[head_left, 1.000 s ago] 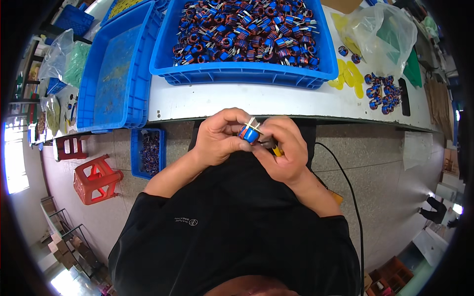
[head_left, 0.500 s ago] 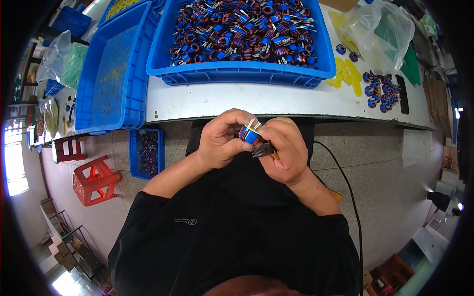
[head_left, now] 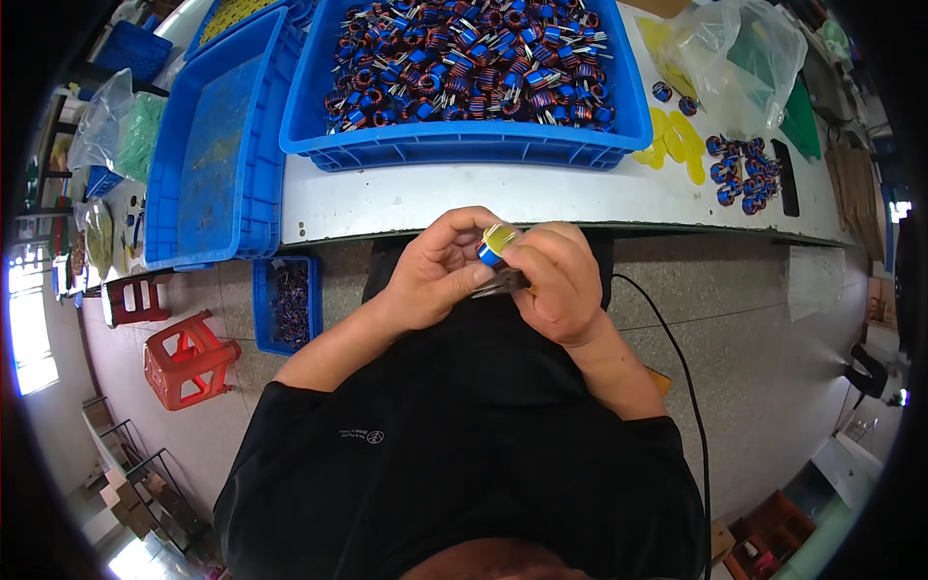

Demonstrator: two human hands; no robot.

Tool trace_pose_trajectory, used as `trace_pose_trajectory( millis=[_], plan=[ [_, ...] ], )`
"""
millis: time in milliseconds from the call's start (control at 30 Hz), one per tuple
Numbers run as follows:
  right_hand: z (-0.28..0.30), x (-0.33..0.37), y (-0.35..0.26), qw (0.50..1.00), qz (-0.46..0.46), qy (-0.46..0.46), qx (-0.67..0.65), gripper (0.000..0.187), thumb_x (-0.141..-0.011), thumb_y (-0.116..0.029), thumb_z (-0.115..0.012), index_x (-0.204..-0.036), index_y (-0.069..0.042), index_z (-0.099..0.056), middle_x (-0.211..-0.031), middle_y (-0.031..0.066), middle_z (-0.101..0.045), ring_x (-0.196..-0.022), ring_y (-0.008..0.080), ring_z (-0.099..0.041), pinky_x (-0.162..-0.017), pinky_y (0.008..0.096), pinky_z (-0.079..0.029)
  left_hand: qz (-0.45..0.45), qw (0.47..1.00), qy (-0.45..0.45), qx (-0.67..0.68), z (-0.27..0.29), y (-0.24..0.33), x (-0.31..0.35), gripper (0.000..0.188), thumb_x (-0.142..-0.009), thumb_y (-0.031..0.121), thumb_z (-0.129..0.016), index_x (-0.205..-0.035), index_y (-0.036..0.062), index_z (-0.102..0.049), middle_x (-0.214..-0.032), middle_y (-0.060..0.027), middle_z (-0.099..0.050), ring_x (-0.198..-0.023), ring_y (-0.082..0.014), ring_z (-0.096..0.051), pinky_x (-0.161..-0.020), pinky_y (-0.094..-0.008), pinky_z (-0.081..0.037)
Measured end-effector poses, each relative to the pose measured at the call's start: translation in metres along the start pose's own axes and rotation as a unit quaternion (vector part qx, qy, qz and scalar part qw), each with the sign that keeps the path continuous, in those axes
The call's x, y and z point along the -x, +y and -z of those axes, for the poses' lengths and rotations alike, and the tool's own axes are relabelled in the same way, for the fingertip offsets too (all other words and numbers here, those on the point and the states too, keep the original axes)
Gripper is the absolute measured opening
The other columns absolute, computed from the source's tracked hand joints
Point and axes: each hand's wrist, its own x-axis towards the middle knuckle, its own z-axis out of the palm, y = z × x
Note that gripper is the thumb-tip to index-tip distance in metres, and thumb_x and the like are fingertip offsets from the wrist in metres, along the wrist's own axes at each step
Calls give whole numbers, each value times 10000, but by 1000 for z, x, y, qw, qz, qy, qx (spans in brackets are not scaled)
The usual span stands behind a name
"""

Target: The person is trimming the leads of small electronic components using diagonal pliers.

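Over the table's front edge, my left hand [head_left: 435,269] holds a toroidal coil [head_left: 489,255] between fingers and thumb. The coil has a blue side, and its yellow disc [head_left: 500,237] now faces up with pale wire leads across it. My right hand [head_left: 561,282] is closed, its fingertips against the coil's right side. In its palm it keeps small pliers [head_left: 497,284], whose metal jaws stick out below the coil toward my left thumb. The handles are hidden by my right hand.
A big blue crate [head_left: 464,145] full of similar coils stands ahead. To its left is another blue bin [head_left: 208,155]. On the right lie yellow discs [head_left: 681,140], a group of coils [head_left: 744,174], a black phone-like slab [head_left: 785,179] and a plastic bag [head_left: 739,63]. A red stool [head_left: 188,360] stands lower left.
The coil has been tipped so its yellow disc and leads turn up toward me. The pliers' jaws have swung left, under the coil. Both hands stay nearly in place.
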Motion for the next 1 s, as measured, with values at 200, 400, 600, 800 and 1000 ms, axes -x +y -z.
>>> trace_pose_trajectory(
  millis=[200, 400, 600, 800, 1000],
  plan=[
    [7, 4, 2, 998, 25, -49, 30, 307, -780, -46, -770, -1072, -33, -676, -1102, 108, -654, -897, 271, -623, -829, 368, -524, 60, 991, -39, -116, 11, 12, -3, 346, -1031, 48, -592, -1360, -2, -496, -1246, -159, -617, -1033, -196, -664, -946, -313, -566],
    [17, 3, 1, 990, -119, -69, 31, 257, -809, -81, -745, -1053, -37, -679, -1059, 95, -640, -884, 271, -599, -813, 360, -491, 97, 992, 7, -77, 7, 16, -7, 319, -1060, 95, -553, -1352, -25, -504, -1261, -172, -602, -952, -199, -678, -895, -301, -586],
    [20, 0, 4, 978, -151, -111, 92, 260, -804, -84, -739, -1056, -46, -686, -1011, 78, -620, -873, 263, -571, -801, 345, -461, 58, 997, 10, -58, 10, 8, -8, 314, -1064, 84, -541, -1347, -49, -506, -1281, -184, -592, -970, -224, -695, -882, -303, -597],
    [27, -4, 8, 975, -123, -142, 116, 262, -799, -89, -743, -1055, -63, -692, -1008, 60, -615, -873, 244, -571, -797, 345, -457, 82, 996, -35, -22, 22, 3, -4, 315, -1056, 55, -543, -1348, -56, -502, -1356, -193, -530, -1022, -246, -697, -901, -314, -600],
    [27, -7, 2, 972, -120, -142, 143, 266, -793, -92, -752, -1052, -69, -696, -1000, 47, -615, -869, 232, -570, -789, 342, -454, -7, 997, 2, -82, 11, -1, -6, 317, -1043, 14, -546, -1347, -61, -498, -1409, -189, -469, -1041, -254, -692, -907, -314, -600]
  ],
)
